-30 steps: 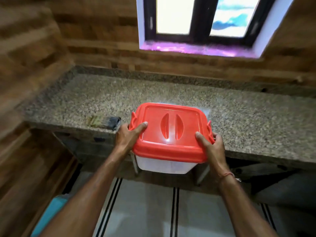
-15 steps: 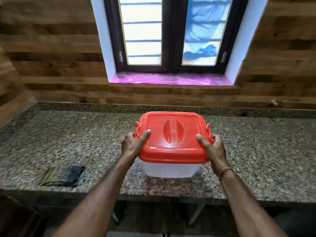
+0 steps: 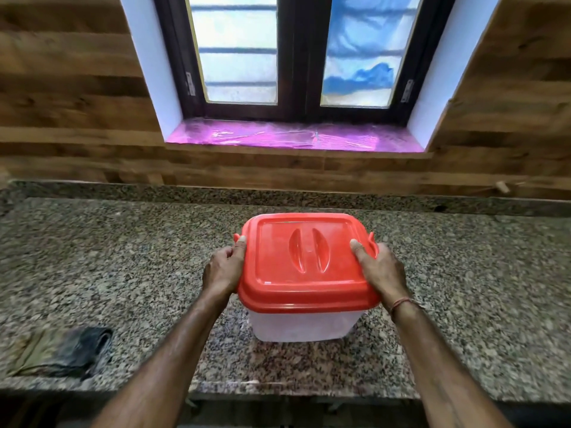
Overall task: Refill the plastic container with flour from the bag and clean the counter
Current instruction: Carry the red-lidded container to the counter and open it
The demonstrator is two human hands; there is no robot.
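A translucent plastic container (image 3: 301,325) with a red lid (image 3: 306,261) stands on the speckled granite counter (image 3: 123,273), near its front edge. My left hand (image 3: 224,267) grips the lid's left side, thumb on top by the left clip. On the right side my right hand (image 3: 381,270) holds the lid the same way, thumb on top. The lid is closed on the container. No flour bag is in view.
A crumpled dark cloth (image 3: 66,350) lies at the counter's front left. A wood-panelled wall (image 3: 77,103) and a window (image 3: 296,50) with a pink sill (image 3: 293,135) rise behind the counter. The counter's front edge runs just below the container.
The container has travelled from in front of the counter edge onto the counter and now rests there. Both hands stay on the lid. The view has tilted up toward the window.
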